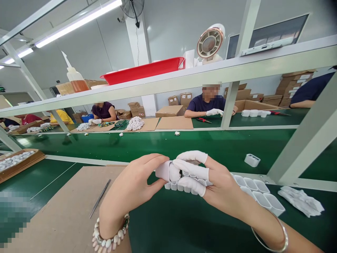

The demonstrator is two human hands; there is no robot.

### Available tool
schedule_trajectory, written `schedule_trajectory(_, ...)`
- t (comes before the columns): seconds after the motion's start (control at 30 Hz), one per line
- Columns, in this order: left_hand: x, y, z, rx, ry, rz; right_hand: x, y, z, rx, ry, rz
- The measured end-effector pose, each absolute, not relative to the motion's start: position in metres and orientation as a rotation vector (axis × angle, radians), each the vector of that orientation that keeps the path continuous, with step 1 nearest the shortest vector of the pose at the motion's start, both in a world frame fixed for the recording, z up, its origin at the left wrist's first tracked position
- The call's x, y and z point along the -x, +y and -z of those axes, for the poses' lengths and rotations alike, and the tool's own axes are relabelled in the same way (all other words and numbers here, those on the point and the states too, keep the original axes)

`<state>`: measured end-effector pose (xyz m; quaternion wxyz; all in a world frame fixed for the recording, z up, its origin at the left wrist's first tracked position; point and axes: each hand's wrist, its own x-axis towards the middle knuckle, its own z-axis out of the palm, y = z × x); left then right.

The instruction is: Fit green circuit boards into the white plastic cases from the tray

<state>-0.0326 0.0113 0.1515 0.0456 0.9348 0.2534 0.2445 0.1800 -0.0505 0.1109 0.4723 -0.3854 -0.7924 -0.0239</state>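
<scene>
My left hand (134,181), bare with a beaded bracelet, pinches one end of a small white plastic casing (162,171) between thumb and fingers. White finger covers sit on the thumb and fingers of my right hand (210,174), which grips the casing's other end. Fingers hide most of its right side. Just behind and below the hands, rows of small white open casings (180,187) stand on the green bench. A pair of metal tweezers (100,199) lies on a cardboard sheet (65,211) to the left of my left forearm.
More white open casings (263,198) and a crumpled white glove (301,201) lie at right. One white casing (252,160) rests on the green conveyor belt (147,146). A metal post (305,140) rises at right. Co-workers sit across the belt. A shelf overhead holds a red tray (143,72).
</scene>
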Motion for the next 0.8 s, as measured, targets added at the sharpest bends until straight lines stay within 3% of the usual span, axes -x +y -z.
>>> schedule_trajectory(0.17,0.032,0.010,-0.152,-2.819,0.641,-0.852,-0.182,-0.044,-0.110,0.974,-1.706,-0.491)
schedule_trajectory(0.33,0.031,0.009,-0.152,-2.876,0.590,-0.848,-0.185,-0.029,-0.105,0.633,-1.620,-1.231)
schedule_trajectory(0.8,0.023,0.010,-0.152,-2.843,0.600,-0.759,-0.182,-0.026,-0.102,0.746,-1.506,-1.208)
